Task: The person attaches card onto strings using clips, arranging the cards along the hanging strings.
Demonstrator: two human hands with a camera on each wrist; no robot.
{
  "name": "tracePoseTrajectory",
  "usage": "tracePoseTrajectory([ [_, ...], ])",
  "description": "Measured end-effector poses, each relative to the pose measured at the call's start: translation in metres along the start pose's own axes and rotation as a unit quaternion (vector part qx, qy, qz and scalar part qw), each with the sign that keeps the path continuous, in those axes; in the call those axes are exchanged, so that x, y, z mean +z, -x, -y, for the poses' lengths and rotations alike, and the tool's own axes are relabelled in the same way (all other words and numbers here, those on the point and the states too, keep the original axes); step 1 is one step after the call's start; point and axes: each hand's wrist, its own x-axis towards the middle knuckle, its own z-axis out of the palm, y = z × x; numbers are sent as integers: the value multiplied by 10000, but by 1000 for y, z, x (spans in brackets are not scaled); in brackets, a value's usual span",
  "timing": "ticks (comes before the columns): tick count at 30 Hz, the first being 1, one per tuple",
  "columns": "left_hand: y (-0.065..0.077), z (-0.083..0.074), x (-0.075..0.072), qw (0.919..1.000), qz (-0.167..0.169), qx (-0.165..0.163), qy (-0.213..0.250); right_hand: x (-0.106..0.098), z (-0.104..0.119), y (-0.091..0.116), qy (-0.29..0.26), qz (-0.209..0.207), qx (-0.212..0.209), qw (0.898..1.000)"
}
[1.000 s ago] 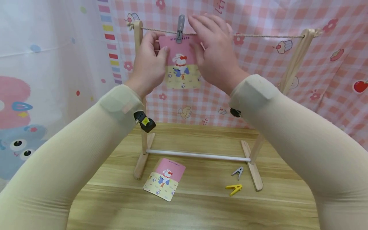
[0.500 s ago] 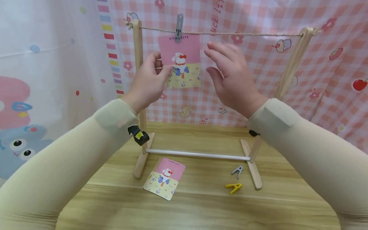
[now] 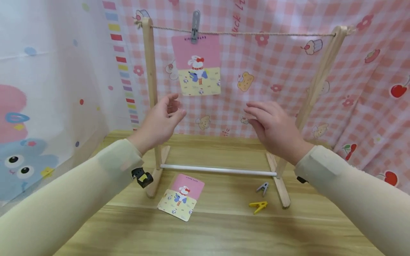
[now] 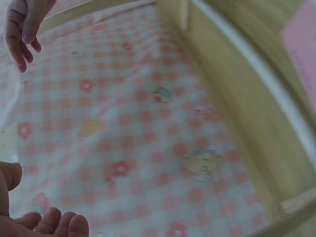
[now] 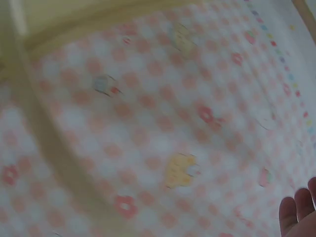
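A pink and yellow card (image 3: 199,80) with a rabbit picture hangs from the twine (image 3: 256,33), pinched at its top edge by a grey clothespin (image 3: 195,28). My left hand (image 3: 161,119) is just below the card's lower left corner, fingers loosely bent, touching nothing. Lower right of the card, my right hand (image 3: 275,128) hovers with relaxed fingers and holds nothing. A second matching card (image 3: 181,197) lies on the table. To its right are a grey clothespin (image 3: 263,188) and a yellow clothespin (image 3: 258,206).
The twine runs between two wooden posts, a left post (image 3: 150,64) and a right post (image 3: 323,74), on wooden feet. A white rod (image 3: 217,170) joins them low down. Behind hangs a pink checked curtain (image 3: 282,71), and the table (image 3: 224,231) has a wood-grain top.
Both hands have let go of the hanging card and moved down from the twine. The right hand came away first, then the left. The card now hangs from its clothespin alone.
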Motion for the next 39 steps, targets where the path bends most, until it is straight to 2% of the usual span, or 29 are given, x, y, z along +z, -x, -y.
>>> tracePoseTrajectory([
  [4, 7, 22, 11, 9988, 312, 190, -332, 8, -3, 27, -64, 523, 253, 9983],
  [8, 17, 38, 24, 9917, 710, 380, -1000, 15, -2, 52, -85, 1180, 461, 9919],
  [11, 24, 48, 33, 9818, 999, 488, -1539, 20, -1, 69, -118, 1939, 698, 9785],
  [14, 31, 58, 43, 9706, 1266, 569, -1969, 23, -1, 83, -111, 2712, 904, 9582],
  [17, 37, 67, 52, 9615, 1467, 584, -2247, 28, -1, 96, -101, 3164, 882, 9445],
  [23, 47, 84, 66, 9473, 1928, 641, -2476, 35, 1, 117, -181, 3511, 796, 9328],
  [27, 51, 94, 72, 9422, 2190, 534, -2478, 36, 3, 126, -248, 3737, 907, 9228],
  [32, 57, 103, 77, 9350, 2376, 488, -2588, 39, 3, 135, -366, 3882, 910, 9163],
  [35, 59, 109, 81, 9272, 2446, 541, -2783, 41, 2, 139, -347, 3987, 909, 9119],
  [39, 62, 113, 86, 9187, 2613, 446, -2929, 44, 0, 145, -272, 3998, 751, 9131],
])
